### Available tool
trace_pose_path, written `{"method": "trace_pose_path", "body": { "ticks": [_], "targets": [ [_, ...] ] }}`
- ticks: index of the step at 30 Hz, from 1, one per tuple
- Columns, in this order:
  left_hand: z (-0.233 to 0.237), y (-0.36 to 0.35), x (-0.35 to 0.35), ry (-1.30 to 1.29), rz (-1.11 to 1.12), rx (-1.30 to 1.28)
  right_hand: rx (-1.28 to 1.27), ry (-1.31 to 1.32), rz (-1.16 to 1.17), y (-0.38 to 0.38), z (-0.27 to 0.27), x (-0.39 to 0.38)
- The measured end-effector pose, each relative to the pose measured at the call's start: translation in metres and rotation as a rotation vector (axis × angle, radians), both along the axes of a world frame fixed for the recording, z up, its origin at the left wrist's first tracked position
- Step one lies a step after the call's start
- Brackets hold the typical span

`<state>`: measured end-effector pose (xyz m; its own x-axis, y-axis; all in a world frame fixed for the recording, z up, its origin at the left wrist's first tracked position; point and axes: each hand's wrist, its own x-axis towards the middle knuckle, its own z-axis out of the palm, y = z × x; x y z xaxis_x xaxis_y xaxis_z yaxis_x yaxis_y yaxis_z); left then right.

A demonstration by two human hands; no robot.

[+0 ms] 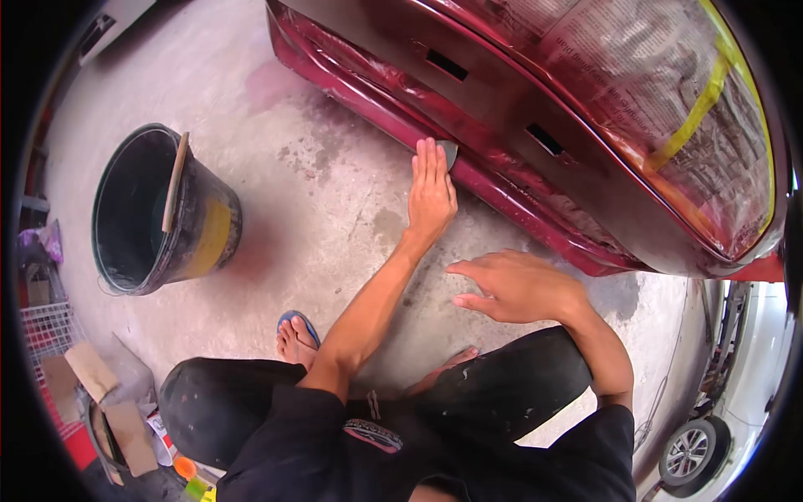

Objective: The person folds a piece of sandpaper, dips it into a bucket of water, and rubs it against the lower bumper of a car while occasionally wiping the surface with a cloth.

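Observation:
My left hand reaches out to the lower ledge of a dark red car body. Its fingers lie straight and close together, pressed on a small grey sheet that looks like sandpaper. Only an edge of this sheet shows beside the fingertips; the rest is hidden under the hand. My right hand hangs above the floor near my right knee, fingers apart and holding nothing. It touches neither the car body nor the sheet.
A black bucket with a wooden-grip handle stands at left on the stained concrete floor. Newspaper and yellow tape mask the car window. Cardboard pieces lie at lower left. A white car is at right.

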<state>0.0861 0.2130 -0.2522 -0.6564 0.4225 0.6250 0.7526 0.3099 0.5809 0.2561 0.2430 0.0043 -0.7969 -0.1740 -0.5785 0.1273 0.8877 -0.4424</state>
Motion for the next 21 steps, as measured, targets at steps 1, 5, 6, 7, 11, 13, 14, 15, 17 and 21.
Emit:
{"method": "trace_pose_path", "body": {
  "ticks": [1,5,6,7,11,13,14,15,17,21],
  "targets": [
    [-0.004,-0.003,-0.001,-0.003,-0.028,-0.018,-0.008,0.049,0.008,0.0,-0.003,0.002],
    [-0.005,-0.024,-0.106,0.065,0.233,0.021,0.013,-0.097,-0.026,0.009,0.002,0.019],
    [0.002,-0.029,-0.132,-0.083,0.226,0.001,0.027,-0.15,-0.039,0.009,0.008,0.023],
    [0.0,-0.029,-0.123,-0.064,0.223,0.013,0.041,-0.196,-0.054,0.008,0.01,0.025],
    [0.001,-0.01,-0.002,0.001,-0.024,0.024,-0.004,-0.038,-0.024,0.005,0.004,0.012],
    [-0.004,-0.013,0.018,-0.007,-0.097,-0.061,0.003,0.087,0.008,0.005,-0.007,0.009],
    [-0.007,-0.011,0.023,-0.017,-0.137,-0.104,0.016,0.064,0.001,0.006,-0.006,0.01],
    [-0.005,-0.013,0.001,0.02,-0.078,-0.081,0.026,0.03,-0.002,0.007,-0.004,0.012],
    [0.001,-0.023,-0.075,0.058,0.099,-0.038,0.022,-0.053,-0.006,0.008,-0.001,0.021],
    [0.016,-0.02,-0.085,-0.062,0.205,0.063,0.023,-0.078,-0.013,0.011,0.008,0.025]
  ]
}}
